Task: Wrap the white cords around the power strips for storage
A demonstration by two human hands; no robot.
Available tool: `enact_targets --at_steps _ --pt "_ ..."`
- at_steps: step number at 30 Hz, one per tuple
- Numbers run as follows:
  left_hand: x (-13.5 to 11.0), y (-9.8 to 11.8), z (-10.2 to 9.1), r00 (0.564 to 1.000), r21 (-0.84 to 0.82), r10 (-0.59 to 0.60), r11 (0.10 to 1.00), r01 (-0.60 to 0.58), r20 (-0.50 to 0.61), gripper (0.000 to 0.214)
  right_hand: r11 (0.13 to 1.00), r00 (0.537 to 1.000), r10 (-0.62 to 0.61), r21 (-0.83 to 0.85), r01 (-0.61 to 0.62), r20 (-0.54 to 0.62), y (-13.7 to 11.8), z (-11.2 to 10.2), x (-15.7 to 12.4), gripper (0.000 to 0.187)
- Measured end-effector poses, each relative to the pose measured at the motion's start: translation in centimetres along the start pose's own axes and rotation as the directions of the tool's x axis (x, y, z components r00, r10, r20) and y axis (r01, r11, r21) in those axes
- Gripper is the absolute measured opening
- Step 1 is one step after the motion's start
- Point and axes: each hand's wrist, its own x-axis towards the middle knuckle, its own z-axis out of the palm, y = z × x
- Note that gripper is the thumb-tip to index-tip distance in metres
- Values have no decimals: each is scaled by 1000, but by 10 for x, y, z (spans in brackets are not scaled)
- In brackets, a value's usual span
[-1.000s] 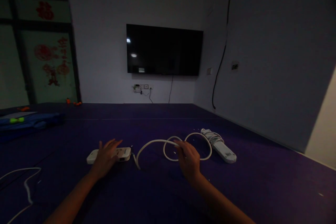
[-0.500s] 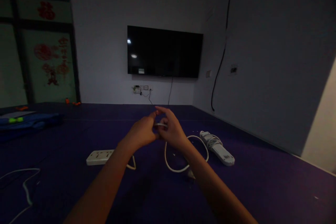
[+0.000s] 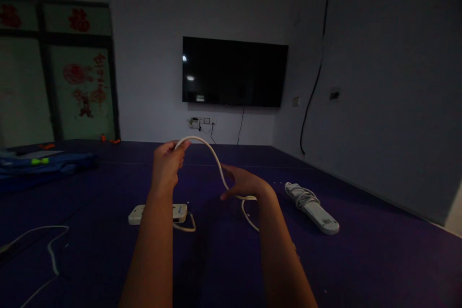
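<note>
Hands have parted since earlier: left hand (image 3: 166, 166) is raised, pinching the white cord (image 3: 213, 155) at its arch. Power strip (image 3: 159, 213) lies on the purple mat (image 3: 361, 260) beneath. Right hand (image 3: 247, 185) curls loosely round the cord lower down. Second strip (image 3: 313, 208) lies far right.

Dim room. Pale walls (image 3: 144, 57); dark television (image 3: 234, 72) mounted centre frame; glazed panels (image 3: 25, 106) with red decorations (image 3: 82, 82) upper left; purple floor covering (image 3: 361, 260) throughout.
</note>
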Motion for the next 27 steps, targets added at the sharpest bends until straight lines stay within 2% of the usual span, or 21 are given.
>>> enact_targets --at_steps 1,3,5,6,9,11,13,14,15,16,18,20,22,24,27 --pt "1 2 -1 1000 -60 5 998 -6 -28 15 996 995 79 -40 -77 63 7 2 2 80" --pt "2 7 -4 996 -164 4 986 -19 -88 12 973 964 225 -93 -213 142 18 7 7 47" --pt "2 13 -8 986 -248 -1 968 -40 -164 10 952 945 301 -102 -289 125 23 10 12 10" --pt "2 17 -10 981 -284 -6 957 -51 -196 10 949 948 309 -92 -302 79 24 10 14 10" --pt "1 26 -17 967 -355 -19 932 -74 -253 12 963 955 256 -44 -265 -146 21 6 19 31" --pt "1 31 -20 970 -363 -39 930 -52 -239 13 982 908 186 81 -168 -375 15 2 23 42" --pt "1 32 -20 982 -339 -58 941 -6 -179 14 952 798 167 306 24 -580 5 0 24 48" --pt "0 32 -18 988 -315 -69 949 23 -136 15 896 744 190 423 136 -640 0 -1 24 48" --pt "0 31 -15 992 -282 -82 958 53 -94 16 821 718 225 525 224 -659 -6 -1 23 47" --pt "-1 30 -11 994 -240 -98 967 82 -56 17 748 720 255 603 276 -646 -12 -2 22 44" --pt "-6 27 -2 990 -127 -140 982 140 7 19 630 768 268 709 316 -581 -23 -4 18 36" --pt "-12 23 8 982 20 -171 985 170 83 18 564 832 216 761 321 -511 -30 -9 13 27" --pt "-20 19 18 958 169 -173 976 136 227 17 536 872 130 773 339 -473 -35 -13 8 20" --pt "-26 14 26 893 273 -189 959 78 409 29 524 869 44 752 399 -492 -38 -18 3 16" --pt "-32 3 35 779 357 -248 933 33 576 45 518 806 -25 682 517 -591 -45 -22 -2 17"
